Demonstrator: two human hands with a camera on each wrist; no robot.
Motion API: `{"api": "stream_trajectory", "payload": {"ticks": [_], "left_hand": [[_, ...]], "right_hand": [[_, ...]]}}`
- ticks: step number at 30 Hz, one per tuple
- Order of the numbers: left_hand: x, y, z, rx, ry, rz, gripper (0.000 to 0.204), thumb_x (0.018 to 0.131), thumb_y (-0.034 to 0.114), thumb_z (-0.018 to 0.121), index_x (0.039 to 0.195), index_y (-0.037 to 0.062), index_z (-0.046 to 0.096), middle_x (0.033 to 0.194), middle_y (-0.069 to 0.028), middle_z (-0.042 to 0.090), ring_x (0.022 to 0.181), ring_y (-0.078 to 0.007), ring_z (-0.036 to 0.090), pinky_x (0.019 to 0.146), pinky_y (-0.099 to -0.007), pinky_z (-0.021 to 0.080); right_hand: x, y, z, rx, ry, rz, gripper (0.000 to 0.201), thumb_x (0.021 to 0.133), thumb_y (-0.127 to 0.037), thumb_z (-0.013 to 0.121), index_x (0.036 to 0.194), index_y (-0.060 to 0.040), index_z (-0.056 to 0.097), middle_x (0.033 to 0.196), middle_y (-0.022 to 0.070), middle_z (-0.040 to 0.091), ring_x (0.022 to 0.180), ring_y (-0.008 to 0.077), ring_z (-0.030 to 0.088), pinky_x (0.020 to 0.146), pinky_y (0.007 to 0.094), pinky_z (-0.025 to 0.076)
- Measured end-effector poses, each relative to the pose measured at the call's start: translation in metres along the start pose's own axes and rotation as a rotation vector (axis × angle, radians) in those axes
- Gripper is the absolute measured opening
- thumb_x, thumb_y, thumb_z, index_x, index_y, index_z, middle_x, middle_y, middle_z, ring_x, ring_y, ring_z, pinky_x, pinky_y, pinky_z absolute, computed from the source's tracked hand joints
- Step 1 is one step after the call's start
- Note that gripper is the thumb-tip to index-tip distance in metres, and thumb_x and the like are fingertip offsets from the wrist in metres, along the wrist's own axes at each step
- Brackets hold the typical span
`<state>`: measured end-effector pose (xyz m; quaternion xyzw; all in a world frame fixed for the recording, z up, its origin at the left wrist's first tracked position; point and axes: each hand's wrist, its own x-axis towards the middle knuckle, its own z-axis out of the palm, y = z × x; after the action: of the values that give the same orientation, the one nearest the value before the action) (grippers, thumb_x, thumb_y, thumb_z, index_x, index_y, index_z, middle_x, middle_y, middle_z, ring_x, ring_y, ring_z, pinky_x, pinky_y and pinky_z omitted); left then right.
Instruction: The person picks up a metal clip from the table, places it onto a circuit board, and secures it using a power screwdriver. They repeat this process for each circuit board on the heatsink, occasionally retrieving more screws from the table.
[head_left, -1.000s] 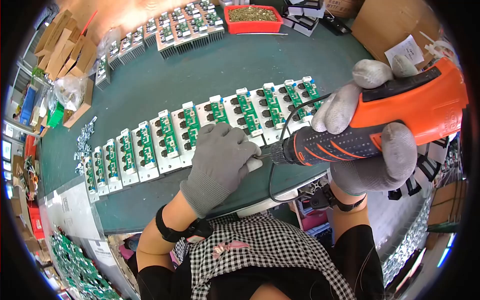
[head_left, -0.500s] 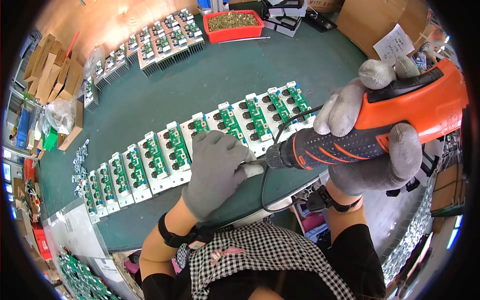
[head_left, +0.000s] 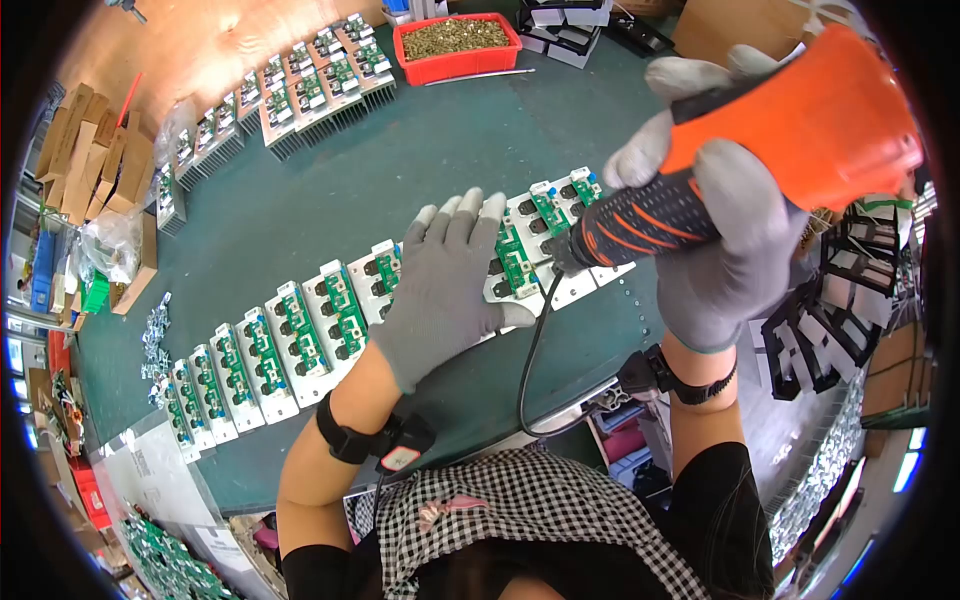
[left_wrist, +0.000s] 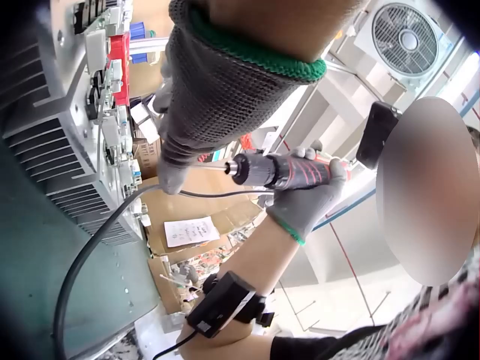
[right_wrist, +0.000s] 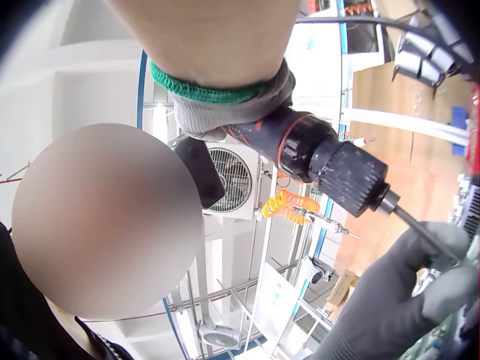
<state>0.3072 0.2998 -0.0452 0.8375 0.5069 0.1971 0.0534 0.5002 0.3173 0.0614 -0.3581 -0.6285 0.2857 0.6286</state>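
The left hand (head_left: pixel 440 290) now lies flat with fingers straight on the row of circuit-board assemblies (head_left: pixel 300 325) on the green tabletop (head_left: pixel 400 150); half a second ago its fingers were curled at the driver's tip. The right hand (head_left: pixel 720 250) keeps its grip clamped around the orange electric screwdriver (head_left: pixel 740 160), now raised and tilted steeper, nose down over the row's right end.

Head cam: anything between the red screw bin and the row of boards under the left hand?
Mostly bare green table top. Between the red bin and the board row under the left hand, only a thin rod lies, right by the bin.
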Motion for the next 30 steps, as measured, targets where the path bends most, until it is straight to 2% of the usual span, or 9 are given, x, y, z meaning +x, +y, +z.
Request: {"api": "stream_trajectory", "payload": {"ticks": [1, 3, 7, 10, 19, 25, 28, 30], "left_hand": [[0.003, -0.004, 0.007, 0.044, -0.023, 0.001, 0.118, 0.062, 0.075, 0.064, 0.145, -0.0013, 0.031, 0.138, -0.0249, 0.046, 0.131, -0.039, 0.043, 0.114, -0.0486, 0.024], [0.008, -0.01, 0.017, 0.005, -0.072, -0.034, 0.12, 0.063, 0.079, 0.06, 0.145, -0.0023, 0.03, 0.138, -0.0254, 0.046, 0.133, -0.0382, 0.04, 0.116, -0.0488, 0.022], [0.01, -0.011, 0.022, -0.028, -0.074, -0.049, 0.12, 0.065, 0.083, 0.056, 0.144, -0.004, 0.032, 0.136, -0.0254, 0.047, 0.133, -0.0376, 0.041, 0.116, -0.0499, 0.02], [0.011, -0.005, 0.012, -0.024, -0.122, -0.076, 0.112, 0.067, 0.074, 0.064, 0.142, -0.0045, 0.035, 0.141, -0.0196, 0.045, 0.133, -0.0312, 0.042, 0.115, -0.0498, 0.021], [0.011, -0.004, 0.016, 0.07, -0.188, -0.099, 0.113, 0.067, 0.079, 0.057, 0.141, -0.0038, 0.037, 0.141, -0.0182, 0.045, 0.134, -0.0277, 0.041, 0.117, -0.0478, 0.016], [0.011, -0.005, 0.017, 0.038, -0.164, -0.076, 0.111, 0.067, 0.08, 0.056, 0.139, -0.0037, 0.041, 0.141, -0.0187, 0.046, 0.133, -0.0281, 0.042, 0.117, -0.0476, 0.015], [0.009, -0.008, 0.021, 0.005, -0.084, -0.051, 0.105, 0.067, 0.077, 0.061, 0.132, -0.0034, 0.047, 0.136, -0.0227, 0.048, 0.13, -0.0347, 0.044, 0.116, -0.0496, 0.018], [0.008, -0.007, 0.019, 0.007, -0.081, -0.042, 0.1, 0.067, 0.074, 0.065, 0.13, -0.0031, 0.048, 0.136, -0.0239, 0.047, 0.13, -0.0351, 0.044, 0.116, -0.0496, 0.018]], "right_hand": [[0.005, 0.004, 0.004, 0.038, -0.035, -0.035, 0.051, 0.086, -0.015, 0.045, 0.13, 0.0068, 0.037, 0.115, 0.0292, 0.056, 0.07, 0.0262, 0.058, 0.064, 0.0408, 0.052], [0.015, 0.012, 0.011, 0.119, -0.111, -0.101, 0.048, 0.086, -0.014, 0.046, 0.13, 0.006, 0.038, 0.114, 0.0284, 0.057, 0.07, 0.0255, 0.058, 0.064, 0.0409, 0.052], [0.02, 0.026, 0.017, 0.216, -0.099, -0.08, 0.045, 0.086, -0.009, 0.049, 0.128, 0.0046, 0.041, 0.112, 0.0255, 0.059, 0.069, 0.0249, 0.061, 0.064, 0.0398, 0.053], [0.021, 0.032, 0.026, 0.237, -0.088, -0.064, 0.044, 0.084, -0.006, 0.051, 0.126, 0.0051, 0.043, 0.108, 0.0245, 0.061, 0.067, 0.0252, 0.062, 0.062, 0.0383, 0.054], [0.021, 0.04, 0.032, 0.267, -0.103, -0.017, 0.039, 0.085, -0.006, 0.051, 0.122, 0.0048, 0.047, 0.103, 0.025, 0.062, 0.067, 0.0267, 0.062, 0.062, 0.0388, 0.054], [0.022, 0.039, 0.033, 0.29, -0.111, -0.016, 0.034, 0.086, -0.009, 0.049, 0.118, 0.0039, 0.049, 0.101, 0.0262, 0.06, 0.069, 0.029, 0.061, 0.063, 0.041, 0.053], [0.023, 0.038, 0.028, 0.315, -0.12, -0.042, 0.032, 0.087, -0.011, 0.049, 0.117, 0.0034, 0.051, 0.1, 0.0268, 0.06, 0.07, 0.0302, 0.061, 0.063, 0.0421, 0.053], [0.024, 0.034, 0.025, 0.338, -0.133, -0.067, 0.031, 0.088, -0.012, 0.048, 0.115, 0.003, 0.052, 0.1, 0.0273, 0.059, 0.071, 0.031, 0.061, 0.064, 0.0428, 0.053]]}}
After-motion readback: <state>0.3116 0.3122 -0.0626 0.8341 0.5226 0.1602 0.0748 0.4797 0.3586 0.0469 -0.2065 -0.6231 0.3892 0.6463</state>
